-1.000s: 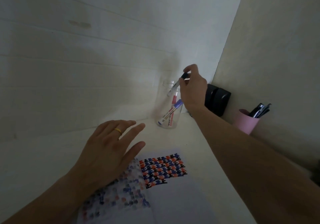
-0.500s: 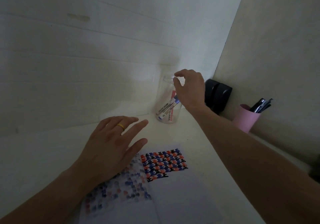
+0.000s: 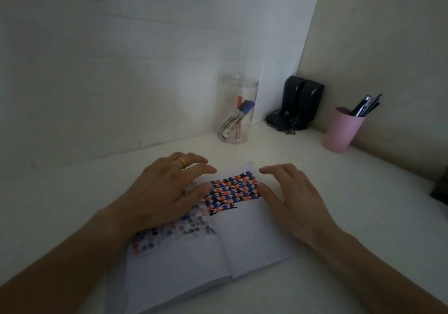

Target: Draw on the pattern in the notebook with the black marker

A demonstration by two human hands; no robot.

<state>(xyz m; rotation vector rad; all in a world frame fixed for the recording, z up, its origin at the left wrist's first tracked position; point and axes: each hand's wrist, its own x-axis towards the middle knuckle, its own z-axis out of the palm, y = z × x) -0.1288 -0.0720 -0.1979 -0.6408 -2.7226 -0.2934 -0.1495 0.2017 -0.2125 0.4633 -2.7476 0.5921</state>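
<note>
An open notebook (image 3: 244,241) lies on the white desk in front of me. Its right page carries a dense black, red and blue pattern (image 3: 232,193) near the top; the left page shows a fainter version of it. My left hand (image 3: 167,192), with a yellow ring, rests flat on the left page, fingers spread. My right hand (image 3: 288,199) rests on the right page beside the pattern, fingers apart and holding nothing. A clear jar (image 3: 237,110) at the back holds markers, a blue-capped one and a red one visible. I cannot pick out the black marker among them.
A black two-part device (image 3: 300,102) with a cable sits in the corner behind the jar. A pink cup (image 3: 341,132) with dark pens stands by the right wall. A dark object (image 3: 440,190) shows at the right edge. Walls close the desk at back and right.
My right hand dropped a marker into the jar, let go, and came back down onto the right page. My left hand stayed on the notebook. The view tilted down.
</note>
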